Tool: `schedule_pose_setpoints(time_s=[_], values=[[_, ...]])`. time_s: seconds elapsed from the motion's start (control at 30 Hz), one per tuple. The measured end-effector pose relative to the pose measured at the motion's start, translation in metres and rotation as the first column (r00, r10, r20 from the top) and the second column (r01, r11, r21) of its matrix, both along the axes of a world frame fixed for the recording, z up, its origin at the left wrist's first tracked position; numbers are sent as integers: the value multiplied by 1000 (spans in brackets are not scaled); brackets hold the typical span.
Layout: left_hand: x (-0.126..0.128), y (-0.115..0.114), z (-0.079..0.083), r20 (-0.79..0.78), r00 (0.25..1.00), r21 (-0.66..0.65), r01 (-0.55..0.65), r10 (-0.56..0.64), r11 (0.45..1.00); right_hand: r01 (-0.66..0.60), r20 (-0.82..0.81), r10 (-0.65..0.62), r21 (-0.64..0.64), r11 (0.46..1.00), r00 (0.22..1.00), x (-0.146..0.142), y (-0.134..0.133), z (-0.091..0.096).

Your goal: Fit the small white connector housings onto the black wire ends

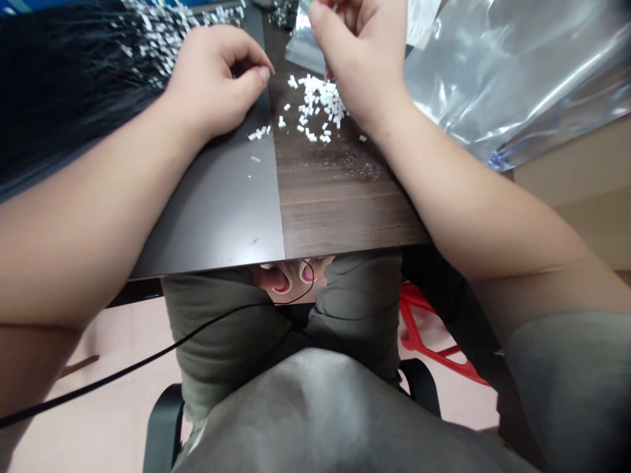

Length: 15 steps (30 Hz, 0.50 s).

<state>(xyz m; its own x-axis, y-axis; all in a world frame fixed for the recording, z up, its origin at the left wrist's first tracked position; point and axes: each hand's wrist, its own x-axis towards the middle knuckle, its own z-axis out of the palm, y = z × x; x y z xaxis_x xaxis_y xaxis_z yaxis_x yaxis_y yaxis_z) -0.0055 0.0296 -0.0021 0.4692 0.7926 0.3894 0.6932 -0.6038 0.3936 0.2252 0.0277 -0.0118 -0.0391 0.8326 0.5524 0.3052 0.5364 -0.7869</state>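
My left hand [221,79] hovers over the left part of the dark table [227,217], thumb and forefinger pinched together. Whatever sits in that pinch is too small to make out. Beside it lies a thick bundle of thin black wires [64,85] with many white and silvery ends [162,39]. My right hand [367,56] is at the top edge of the view, its fingers curled and partly cut off, so what they hold is hidden. Just below and left of it spreads a loose pile of tiny white plastic pieces [320,102]. A few stray white pieces [260,133] lie nearer my left hand.
A large shiny transparent plastic bag [493,72] covers the right side, next to cardboard [572,184]. Behind the pile is a smaller plastic bag [305,52]. A black cable [197,328] crosses my lap below the table edge. A red stool [434,335] stands under the table.
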Motion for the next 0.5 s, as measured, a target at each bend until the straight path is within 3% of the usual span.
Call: schedule_pose_setpoints(time_s=[0.13,0.3,0.5], values=[[-2,-2,-1,44,999,-3,-16,16,1000,30,11,-34,248,968,999,-2,-15,4],[-5,0,-3,97,995,-34,-4,7,999,77,107,-97,178,981,990,-5,-25,2],[-9,1,-4,135,991,-67,16,-7,998,117,143,-139,149,982,980,3,-12,-9]])
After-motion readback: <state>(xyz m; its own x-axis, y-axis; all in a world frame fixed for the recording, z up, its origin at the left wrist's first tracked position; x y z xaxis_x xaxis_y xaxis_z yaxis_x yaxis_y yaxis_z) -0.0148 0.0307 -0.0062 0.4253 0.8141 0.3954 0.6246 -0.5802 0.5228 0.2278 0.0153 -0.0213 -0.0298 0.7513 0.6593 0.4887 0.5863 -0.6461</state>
